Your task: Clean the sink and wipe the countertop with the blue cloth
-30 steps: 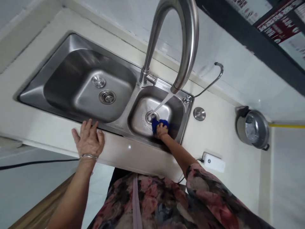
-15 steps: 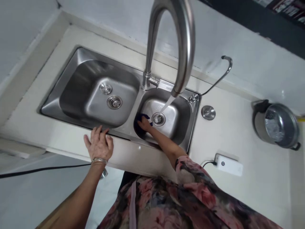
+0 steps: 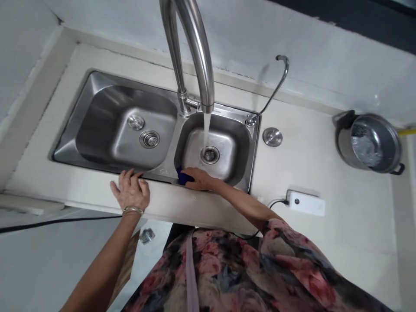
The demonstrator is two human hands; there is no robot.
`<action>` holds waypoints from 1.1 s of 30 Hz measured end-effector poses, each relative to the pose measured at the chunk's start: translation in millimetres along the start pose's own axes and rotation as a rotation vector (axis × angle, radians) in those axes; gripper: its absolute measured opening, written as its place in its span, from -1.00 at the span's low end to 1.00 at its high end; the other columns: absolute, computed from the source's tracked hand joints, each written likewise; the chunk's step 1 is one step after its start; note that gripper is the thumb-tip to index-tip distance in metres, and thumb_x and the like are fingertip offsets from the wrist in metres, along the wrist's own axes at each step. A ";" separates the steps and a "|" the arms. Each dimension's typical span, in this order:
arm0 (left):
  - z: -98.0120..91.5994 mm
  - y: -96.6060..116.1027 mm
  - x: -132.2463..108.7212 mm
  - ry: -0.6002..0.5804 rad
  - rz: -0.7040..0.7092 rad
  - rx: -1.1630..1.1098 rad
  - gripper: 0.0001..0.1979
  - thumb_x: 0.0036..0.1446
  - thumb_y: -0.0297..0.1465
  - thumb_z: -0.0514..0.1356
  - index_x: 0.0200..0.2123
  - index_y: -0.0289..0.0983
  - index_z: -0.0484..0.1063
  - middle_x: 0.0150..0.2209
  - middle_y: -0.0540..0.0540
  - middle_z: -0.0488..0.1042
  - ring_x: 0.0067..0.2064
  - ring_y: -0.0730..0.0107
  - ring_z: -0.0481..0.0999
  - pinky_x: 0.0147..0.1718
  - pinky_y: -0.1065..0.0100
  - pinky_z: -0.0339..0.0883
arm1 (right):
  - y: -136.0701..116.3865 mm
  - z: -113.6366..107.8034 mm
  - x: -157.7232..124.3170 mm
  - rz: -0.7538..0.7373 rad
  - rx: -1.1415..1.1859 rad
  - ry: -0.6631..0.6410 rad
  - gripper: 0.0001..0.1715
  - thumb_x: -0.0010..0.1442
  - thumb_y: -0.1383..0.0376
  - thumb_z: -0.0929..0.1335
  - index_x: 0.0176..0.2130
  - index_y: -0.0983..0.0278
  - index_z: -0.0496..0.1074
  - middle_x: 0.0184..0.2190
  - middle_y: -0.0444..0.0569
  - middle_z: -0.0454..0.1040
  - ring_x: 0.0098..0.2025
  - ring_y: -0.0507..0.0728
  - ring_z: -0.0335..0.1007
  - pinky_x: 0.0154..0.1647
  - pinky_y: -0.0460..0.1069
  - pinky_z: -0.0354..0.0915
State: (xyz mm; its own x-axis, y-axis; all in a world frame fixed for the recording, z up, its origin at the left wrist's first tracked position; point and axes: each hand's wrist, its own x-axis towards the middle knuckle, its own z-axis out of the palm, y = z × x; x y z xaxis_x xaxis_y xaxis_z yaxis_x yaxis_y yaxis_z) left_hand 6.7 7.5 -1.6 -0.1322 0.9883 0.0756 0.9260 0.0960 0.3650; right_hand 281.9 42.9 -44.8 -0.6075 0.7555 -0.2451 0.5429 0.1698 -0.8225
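Observation:
A steel double sink (image 3: pixel 97 82) is set into a pale counter. My right hand (image 3: pixel 202 178) presses a blue cloth (image 3: pixel 182 176) against the near left corner of the small right basin (image 3: pixel 242 130), fingers closed over it. Water runs from the tall curved tap (image 3: pixel 195 52) onto the basin's drain (image 3: pixel 209 154). My left hand (image 3: pixel 130 192), with a bracelet at the wrist, lies flat on the counter's front edge beside the sink rim, fingers spread, holding nothing.
A thin second tap (image 3: pixel 274 84) and a round metal cap (image 3: pixel 272 137) stand right of the sink. A white power box (image 3: pixel 305 203) with a cable lies on the counter. A steel pot (image 3: pixel 370 141) sits at the far right. The large left basin (image 3: pixel 130 125) holds nothing.
My right hand has slid the blue cloth from beside the drain to the basin's left wall, then up to its near left corner. The left hand has stayed on the counter edge.

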 end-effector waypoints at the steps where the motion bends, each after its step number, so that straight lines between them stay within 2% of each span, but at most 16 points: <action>1: 0.2 -0.7 0.1 0.000 0.003 -0.009 -0.58 0.37 -0.29 -0.02 0.10 -0.30 0.50 0.31 -0.38 0.38 0.47 -0.11 0.11 0.44 -0.28 -0.39 | 2.3 -12.8 -18.2 -0.021 -0.013 -0.052 -0.39 0.27 0.25 0.41 0.28 0.25 0.41 0.24 0.11 0.45 0.27 0.31 0.36 0.29 0.16 0.26; 3: 0.0 -1.5 0.4 0.001 0.007 -0.010 -0.59 0.37 -0.29 -0.02 0.09 -0.30 0.51 0.30 -0.38 0.39 0.47 -0.12 0.11 0.44 -0.28 -0.38 | 11.4 -42.8 -57.4 0.002 -0.049 -0.143 -0.41 0.26 0.26 0.42 0.25 0.28 0.44 0.18 0.12 0.49 0.21 0.32 0.40 0.21 0.13 0.30; 6: -0.8 -1.3 0.8 -0.002 0.013 0.009 -0.59 0.39 -0.27 -0.04 0.07 -0.29 0.51 0.27 -0.39 0.41 0.46 -0.12 0.13 0.44 -0.28 -0.35 | 26.0 -82.2 -108.2 0.208 -0.213 -0.282 -0.53 0.21 0.25 0.44 0.10 0.27 0.52 0.03 0.10 0.57 0.09 0.35 0.46 0.07 0.12 0.34; 8: -1.2 -0.7 0.9 -0.005 0.013 0.018 -0.59 0.39 -0.27 -0.04 0.07 -0.28 0.50 0.27 -0.38 0.41 0.46 -0.12 0.13 0.43 -0.29 -0.33 | 27.9 -91.3 -121.1 0.273 -0.304 -0.344 -0.65 0.19 0.23 0.45 -0.03 0.26 0.56 -0.07 0.10 0.58 0.01 0.36 0.48 0.00 0.11 0.34; 9: -1.4 -0.3 0.7 -0.006 0.012 0.023 -0.59 0.39 -0.27 -0.04 0.07 -0.28 0.50 0.27 -0.38 0.41 0.46 -0.11 0.13 0.43 -0.29 -0.33 | 25.1 -88.7 -118.4 0.261 -0.309 -0.341 -0.67 0.19 0.22 0.45 -0.04 0.26 0.55 -0.08 0.10 0.58 -0.02 0.34 0.49 -0.03 0.10 0.34; 11: -1.6 0.2 0.2 -0.003 0.007 0.028 -0.60 0.39 -0.27 -0.04 0.07 -0.26 0.50 0.28 -0.36 0.41 0.46 -0.10 0.14 0.44 -0.26 -0.34 | 11.2 -70.2 -95.7 0.170 -0.257 -0.278 -0.63 0.25 0.22 0.42 0.03 0.29 0.50 -0.04 0.12 0.54 -0.03 0.31 0.47 -0.06 0.08 0.34; 14: -1.8 0.8 -1.0 -0.008 0.004 0.025 -0.59 0.38 -0.27 -0.04 0.08 -0.27 0.50 0.29 -0.36 0.40 0.46 -0.08 0.13 0.45 -0.23 -0.36 | -25.8 -26.6 -34.0 0.013 -0.232 -0.129 -0.52 0.30 0.25 0.39 0.17 0.31 0.40 0.07 0.14 0.47 0.04 0.31 0.39 0.01 0.12 0.34; 17: -2.1 1.2 -2.0 -0.018 -0.011 0.030 -0.59 0.37 -0.28 -0.04 0.08 -0.28 0.49 0.29 -0.35 0.40 0.47 -0.06 0.13 0.45 -0.22 -0.37 | -67.0 2.6 30.7 0.053 -0.361 0.064 -0.51 0.36 0.20 0.37 0.21 0.29 0.36 0.16 0.19 0.37 0.08 0.36 0.31 0.05 0.21 0.33; 20: -2.1 0.8 -2.4 -0.020 -0.017 0.062 -0.59 0.37 -0.28 -0.04 0.08 -0.27 0.50 0.30 -0.33 0.40 0.47 -0.04 0.13 0.45 -0.19 -0.37 | -93.4 3.3 78.2 0.168 -0.498 0.206 -0.63 0.44 0.22 0.28 0.18 0.25 0.38 0.17 0.19 0.34 0.10 0.41 0.25 0.05 0.29 0.30; 23: -1.9 0.0 -2.1 -0.031 -0.015 0.081 -0.59 0.37 -0.28 -0.04 0.07 -0.27 0.50 0.30 -0.32 0.40 0.47 -0.02 0.13 0.46 -0.17 -0.36 | -100.6 -3.0 96.2 0.249 -0.547 0.234 -0.64 0.48 0.27 0.21 0.15 0.24 0.42 0.17 0.18 0.35 0.12 0.43 0.23 0.04 0.32 0.29; 26: -1.5 0.0 -1.1 -0.039 -0.016 0.082 -0.59 0.37 -0.29 -0.05 0.06 -0.28 0.50 0.30 -0.33 0.40 0.47 0.00 0.13 0.46 -0.18 -0.36 | -95.7 3.8 81.0 0.181 -0.506 0.221 -0.65 0.47 0.16 0.27 0.16 0.18 0.44 0.23 0.11 0.35 0.16 0.44 0.19 0.07 0.32 0.28; 29: -0.9 1.1 -0.2 -0.036 -0.021 0.074 -0.59 0.37 -0.30 -0.05 0.07 -0.29 0.50 0.30 -0.33 0.40 0.47 0.01 0.11 0.46 -0.20 -0.38 | -80.5 12.3 45.1 0.151 -0.368 0.157 -0.60 0.45 0.04 0.33 0.17 0.14 0.44 0.26 0.03 0.35 0.14 0.39 0.24 0.08 0.24 0.30; 31: -0.8 1.7 0.1 -0.045 -0.030 0.063 -0.58 0.36 -0.30 -0.05 0.08 -0.29 0.50 0.31 -0.33 0.39 0.48 0.00 0.09 0.46 -0.21 -0.39 | -63.3 7.0 14.0 0.133 -0.270 0.085 -0.62 0.46 0.06 0.35 0.13 0.20 0.47 0.20 0.05 0.41 0.11 0.32 0.31 0.10 0.17 0.29; 33: -1.1 1.7 0.0 -0.058 -0.039 0.053 -0.57 0.37 -0.30 -0.06 0.09 -0.29 0.50 0.31 -0.33 0.39 0.49 -0.01 0.08 0.46 -0.22 -0.39 | -41.8 -8.4 -23.3 0.096 -0.205 0.020 -0.70 0.46 0.13 0.36 0.03 0.27 0.50 0.06 0.06 0.50 0.05 0.24 0.37 0.14 0.12 0.25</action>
State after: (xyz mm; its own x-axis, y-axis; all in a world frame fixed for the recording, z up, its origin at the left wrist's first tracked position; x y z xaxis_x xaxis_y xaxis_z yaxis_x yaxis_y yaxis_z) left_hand 7.9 7.5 0.0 -0.1490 0.9888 0.0077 0.9382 0.1388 0.3171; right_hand 278.2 23.5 -0.4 -0.5374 0.7861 -0.3053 0.7053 0.2204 -0.6738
